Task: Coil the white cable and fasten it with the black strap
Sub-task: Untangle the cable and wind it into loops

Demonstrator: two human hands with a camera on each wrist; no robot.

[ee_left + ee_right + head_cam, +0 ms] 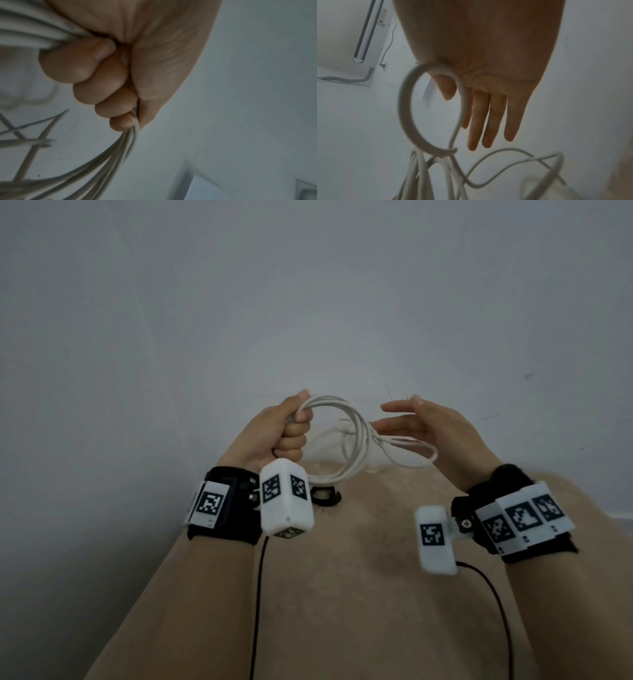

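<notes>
My left hand (294,426) grips a bundle of white cable (356,433) loops in a fist, held up in front of me. In the left wrist view the curled fingers (85,65) clamp several strands of the cable (109,159). My right hand (407,422) is beside the coil with straight fingers (488,121), and a loose loop of the cable (406,108) drapes across its palm. The black strap (323,495) lies as a small ring on the beige surface below the coil, partly hidden by the left wrist camera.
A beige fuzzy surface (359,594) spreads under my forearms. A pale wall (308,302) fills the background. Black leads (493,594) run from the wrist cameras toward me. A white wall unit (371,33) shows in the right wrist view.
</notes>
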